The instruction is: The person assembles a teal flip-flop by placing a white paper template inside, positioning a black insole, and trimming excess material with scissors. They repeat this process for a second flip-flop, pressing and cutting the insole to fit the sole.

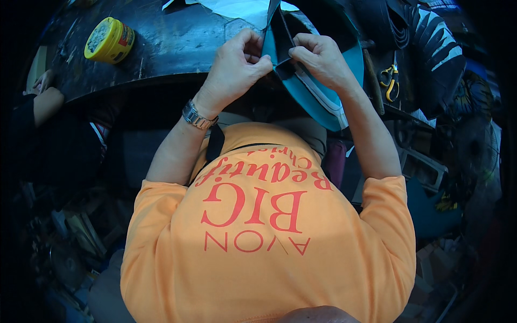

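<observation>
A teal and black piece of bag-like sheet material [301,99] stands curved at the table's front edge, with a pale strip running along its inside. My left hand [234,64] is closed, its thumb and fingertips pinching the piece's left edge. Close by on the right, my right hand [322,58] is closed too, with thumb and forefinger pressed on a dark inner edge of the same piece. Whether a small item sits between the fingertips is hidden. A metal wristwatch [199,114] is on my left wrist.
On the dark table [167,48] stands a yellow tub [110,40] with pale contents. Yellow-and-black-handled cutters [392,85] and a wooden handle [372,81] lie at right, beside black cut sheets [433,59]. Another person's hand [44,82] rests at the far left edge.
</observation>
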